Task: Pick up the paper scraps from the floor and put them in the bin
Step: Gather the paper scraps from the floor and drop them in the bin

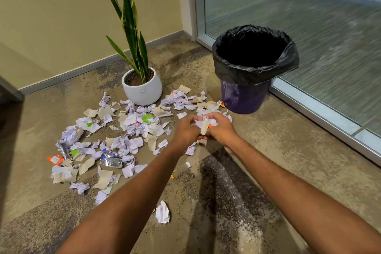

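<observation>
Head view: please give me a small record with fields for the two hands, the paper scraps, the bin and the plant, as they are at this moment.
left hand: fingers curled round the held scraps
right hand: grips the same bunch, touching the left hand
held scraps: in front of the bin, not over it
bin: purple, upright, black liner folded over its rim; inside too dark to see
floor scraps: many, spread mostly left of the hands
plant pot: white, upright, behind the pile, left of the bin
</observation>
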